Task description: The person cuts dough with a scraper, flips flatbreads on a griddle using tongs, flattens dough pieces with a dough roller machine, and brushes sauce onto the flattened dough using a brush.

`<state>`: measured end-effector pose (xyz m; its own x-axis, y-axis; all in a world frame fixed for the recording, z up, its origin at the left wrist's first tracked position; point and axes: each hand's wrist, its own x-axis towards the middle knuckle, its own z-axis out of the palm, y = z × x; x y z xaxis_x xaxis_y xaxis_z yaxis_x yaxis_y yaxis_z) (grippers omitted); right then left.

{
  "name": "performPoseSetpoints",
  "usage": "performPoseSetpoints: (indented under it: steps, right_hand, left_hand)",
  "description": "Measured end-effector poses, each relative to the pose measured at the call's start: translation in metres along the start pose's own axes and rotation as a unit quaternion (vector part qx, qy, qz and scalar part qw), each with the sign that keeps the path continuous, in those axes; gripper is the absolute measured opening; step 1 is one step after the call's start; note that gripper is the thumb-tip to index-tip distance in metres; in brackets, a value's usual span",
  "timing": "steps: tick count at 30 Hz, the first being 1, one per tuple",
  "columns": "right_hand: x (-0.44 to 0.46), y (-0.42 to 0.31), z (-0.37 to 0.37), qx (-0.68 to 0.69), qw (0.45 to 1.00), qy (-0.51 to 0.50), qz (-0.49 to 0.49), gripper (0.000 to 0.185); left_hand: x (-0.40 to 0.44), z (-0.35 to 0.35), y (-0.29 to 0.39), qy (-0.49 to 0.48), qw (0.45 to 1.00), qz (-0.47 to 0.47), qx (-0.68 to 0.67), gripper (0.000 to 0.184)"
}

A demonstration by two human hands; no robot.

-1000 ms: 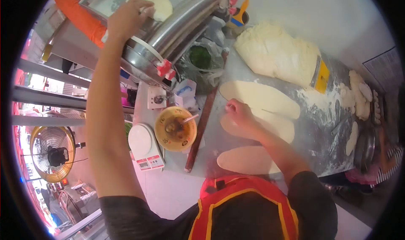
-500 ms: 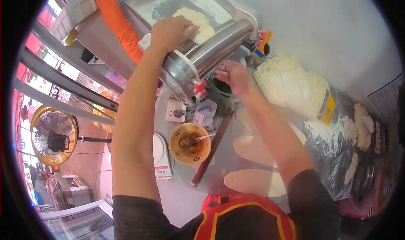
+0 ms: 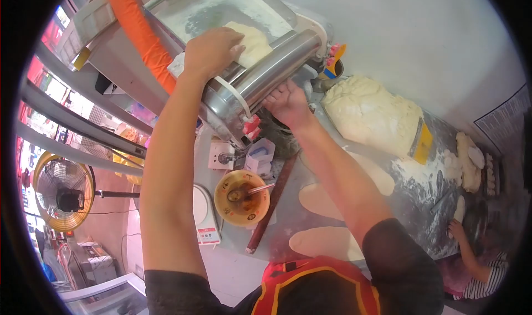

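A steel dough roller machine (image 3: 277,63) stands at the top, a pale piece of dough (image 3: 249,43) lying on its floured feed tray (image 3: 208,18). My left hand (image 3: 213,52) is at the near-left edge of this dough, fingers curled against it and partly hidden. Below the roller's front side, my right hand (image 3: 286,103) is turned palm up with its fingers apart, and nothing shows in it. Flat oval dough sheets (image 3: 327,243) lie on the grey worktop under my right forearm.
A large dough mass (image 3: 371,113) with a yellow-handled scraper (image 3: 424,143) sits at right. Nearer are a yellow bowl (image 3: 242,218), a rolling pin (image 3: 271,207) and a white scale (image 3: 206,221). Another person's hand (image 3: 457,229) reaches in at lower right beside a dough strip.
My right hand has moved in under the roller and turned palm up. My left hand stays by the dough. Another person's arm has come into view at lower right.
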<state>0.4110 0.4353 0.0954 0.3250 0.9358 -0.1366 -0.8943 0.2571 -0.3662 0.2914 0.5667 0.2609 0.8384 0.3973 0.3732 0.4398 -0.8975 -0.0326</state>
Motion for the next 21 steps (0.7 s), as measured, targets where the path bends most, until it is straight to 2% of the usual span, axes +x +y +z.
performPoseSetpoints:
  steps: [3,7,13,15,16,18,19,21]
  right_hand:
    - [0.001,-0.001,-0.003,0.009,1.0,0.0,-0.005,0.042]
    - [0.003,0.001,-0.012,0.026,0.999,-0.025,-0.012,0.037]
    - [-0.011,-0.001,-0.003,-0.016,0.998,0.044,-0.03,0.031]
    - [-0.01,0.0,-0.006,0.002,0.998,-0.034,-0.058,0.031]
    - [-0.008,0.0,-0.007,0.011,0.995,-0.073,-0.072,0.031]
    - [-0.014,0.0,0.006,0.032,0.996,-0.038,-0.069,0.03]
    - [-0.017,-0.001,0.012,0.042,0.997,-0.021,-0.068,0.03]
    - [-0.015,0.0,0.007,0.037,0.995,-0.054,-0.075,0.029]
  left_hand:
    - [-0.001,0.002,0.0,0.025,0.999,0.024,0.006,0.028]
    - [0.0,0.0,-0.001,-0.004,1.0,0.01,-0.019,0.027]
    - [0.002,-0.008,0.004,-0.055,0.996,-0.025,-0.063,0.028]
    - [0.001,-0.005,0.001,-0.05,0.995,-0.03,-0.086,0.029]
    - [0.0,0.0,-0.002,0.01,0.999,-0.003,-0.052,0.029]
    - [-0.001,0.005,-0.001,0.129,0.99,0.049,0.016,0.03]
    - [0.001,0.005,-0.001,0.059,0.998,0.021,0.022,0.03]
    - [0.005,-0.014,0.011,-0.083,0.995,-0.036,0.035,0.031]
